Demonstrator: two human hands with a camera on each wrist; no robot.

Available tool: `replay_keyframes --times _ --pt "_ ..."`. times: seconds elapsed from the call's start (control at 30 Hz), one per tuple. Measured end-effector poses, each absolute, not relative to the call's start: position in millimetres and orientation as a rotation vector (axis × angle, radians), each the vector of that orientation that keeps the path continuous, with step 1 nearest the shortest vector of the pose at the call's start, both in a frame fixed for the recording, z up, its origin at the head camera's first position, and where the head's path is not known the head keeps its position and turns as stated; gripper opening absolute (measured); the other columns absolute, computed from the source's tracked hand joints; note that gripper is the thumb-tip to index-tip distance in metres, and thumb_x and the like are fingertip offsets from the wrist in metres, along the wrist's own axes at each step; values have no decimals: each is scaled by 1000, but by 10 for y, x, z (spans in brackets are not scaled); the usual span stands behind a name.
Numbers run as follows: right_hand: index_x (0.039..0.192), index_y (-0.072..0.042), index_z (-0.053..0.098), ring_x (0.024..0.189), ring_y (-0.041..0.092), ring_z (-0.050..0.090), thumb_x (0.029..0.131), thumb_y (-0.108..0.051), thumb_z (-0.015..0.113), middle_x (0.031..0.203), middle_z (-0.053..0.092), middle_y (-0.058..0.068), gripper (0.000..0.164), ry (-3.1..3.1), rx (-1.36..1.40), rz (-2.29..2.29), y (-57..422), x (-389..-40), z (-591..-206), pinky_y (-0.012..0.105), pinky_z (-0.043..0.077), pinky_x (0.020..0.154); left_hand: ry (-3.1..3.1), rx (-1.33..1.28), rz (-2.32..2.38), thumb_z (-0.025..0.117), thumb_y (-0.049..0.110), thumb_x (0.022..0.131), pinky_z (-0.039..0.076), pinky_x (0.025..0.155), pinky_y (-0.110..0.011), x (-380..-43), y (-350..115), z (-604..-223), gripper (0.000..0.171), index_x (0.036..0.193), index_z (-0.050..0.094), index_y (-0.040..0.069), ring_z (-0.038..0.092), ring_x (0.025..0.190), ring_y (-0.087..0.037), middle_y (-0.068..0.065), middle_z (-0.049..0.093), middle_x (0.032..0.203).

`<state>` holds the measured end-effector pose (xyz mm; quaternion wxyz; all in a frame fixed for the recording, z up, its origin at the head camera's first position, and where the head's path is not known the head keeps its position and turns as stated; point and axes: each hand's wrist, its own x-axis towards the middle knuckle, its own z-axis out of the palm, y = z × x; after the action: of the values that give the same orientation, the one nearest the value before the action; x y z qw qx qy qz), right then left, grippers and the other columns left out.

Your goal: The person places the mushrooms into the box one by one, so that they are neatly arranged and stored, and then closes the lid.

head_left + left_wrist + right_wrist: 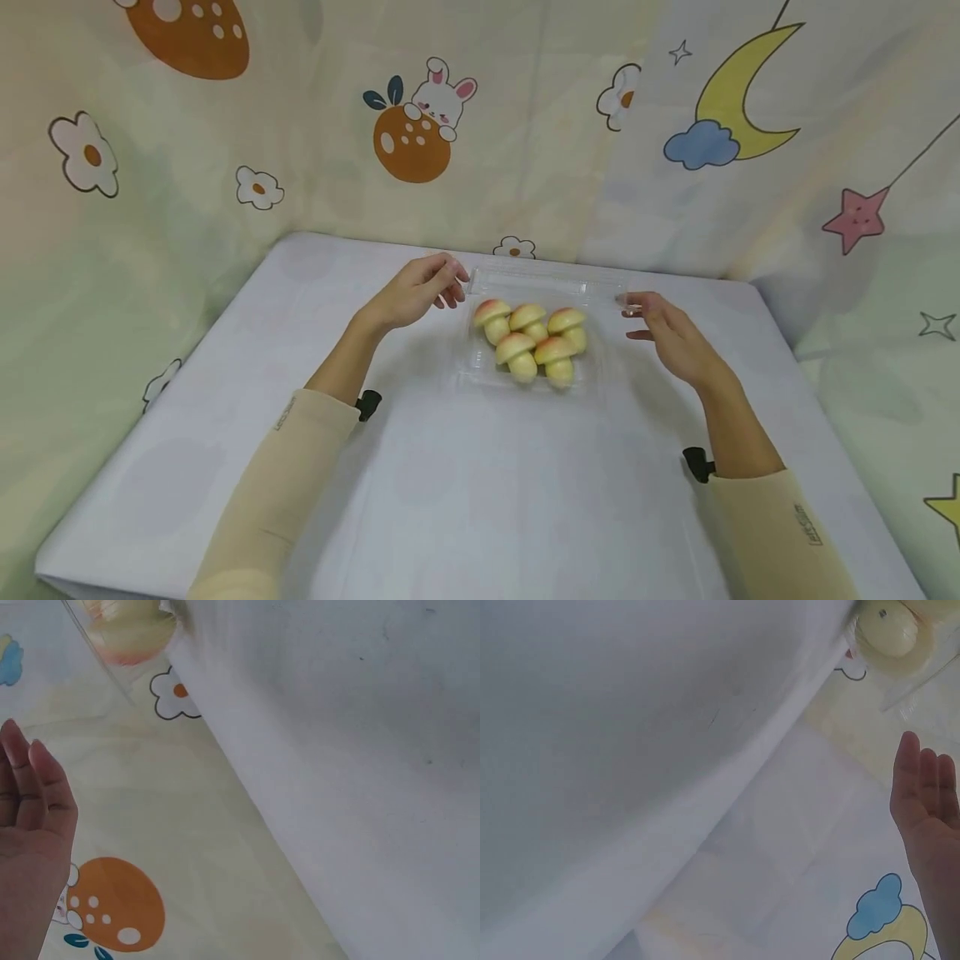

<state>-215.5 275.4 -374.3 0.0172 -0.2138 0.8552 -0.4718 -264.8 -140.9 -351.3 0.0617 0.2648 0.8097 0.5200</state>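
Observation:
A clear plastic box [480, 380] lies at the back middle of the table with its hinged lid [525, 281] raised on the far side. Inside are several mushroom-shaped pieces [517, 357], pale yellow with reddish tinges on the caps. My left hand [412, 292] is at the lid's left edge, fingers loosely bent. On the other side, my right hand [670, 331] has its fingertips right at the lid's right edge, fingers extended. Both wrist views show relaxed fingers with nothing in the palms; thumbs and index fingers fall largely outside those views.
A white cloth covers the table [480, 500]. Behind it hangs a printed curtain [525, 150] with rabbit, moon and flower pictures. Small black wrist mounts [368, 405] show beside both forearms.

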Motion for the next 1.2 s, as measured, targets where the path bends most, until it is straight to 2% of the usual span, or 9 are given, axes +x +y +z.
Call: replay_keyframes --times 0.1,0.27,0.33,0.43,0.53,0.63,0.77,0.97,1.2 --pt "144 3 48 120 17 54 115 -27 31 139 51 21 45 2656 -681 -1393 2773 -2113 -3763 21 55 93 2426 799 1499 40 28 113 57 85 -45 -2590 -1441 -3536 37 115 63 -1 68 91 -30 -17 69 97" --pt "146 2 46 103 29 66 114 -21 34 119 58 25 42 2555 -722 -1328 2804 -2039 -3810 34 60 90 2322 800 1363 43 26 112 55 91 -50 -2520 -1533 -3615 33 115 62 -1 68 96 -33 -22 69 104" --pt "150 1 44 103 31 66 114 -19 35 118 58 24 42 2500 -708 -1318 2811 -1989 -3835 38 60 91 2287 814 1298 48 22 110 54 91 -49 -2497 -1566 -3659 27 118 61 -1 67 98 -38 -24 68 107" --pt "154 0 39 104 33 67 113 -17 38 119 60 23 44 2442 -672 -1276 2806 -1913 -3868 38 59 91 2275 837 1191 57 19 105 54 88 -44 -2454 -1597 -3719 25 122 59 1 66 97 -41 -22 67 107" --pt "157 -1 33 103 34 70 111 -15 43 117 62 21 49 2403 -652 -1229 2783 -1864 -3896 38 59 92 2320 843 1077 63 23 101 54 86 -39 -2407 -1613 -3771 30 124 59 5 68 93 -34 -15 68 105" --pt "159 -6 29 103 31 72 110 -21 49 116 68 16 55 2398 -608 -1183 2748 -1833 -3918 40 57 93 2381 838 995 67 29 100 53 83 -36 -2369 -1617 -3825 32 124 59 9 67 90 -23 -6 67 102" --pt "161 -15 23 102 26 72 107 -33 56 116 74 9 65 2411 -495 -1158 2727 -1787 -3946 40 56 92 2387 827 978 67 30 100 53 83 -35 -2351 -1546 -3878 34 124 54 11 70 89 -22 -3 69 103" --pt "159 -8 18 98 28 73 106 -28 60 112 74 18 71 2361 -445 -1279 2666 -1760 -3979 37 60 86 2359 764 1012 69 30 98 50 83 -34 -2324 -1447 -3931 38 122 45 13 72 88 -25 -8 76 98" --pt "156 -4 21 91 27 74 101 -22 68 105 75 23 75 2323 -370 -1384 2582 -1783 -3973 35 62 80 2257 685 1226 71 26 97 50 78 -31 -2282 -1436 -4033 46 123 38 7 70 86 -31 -17 74 93"
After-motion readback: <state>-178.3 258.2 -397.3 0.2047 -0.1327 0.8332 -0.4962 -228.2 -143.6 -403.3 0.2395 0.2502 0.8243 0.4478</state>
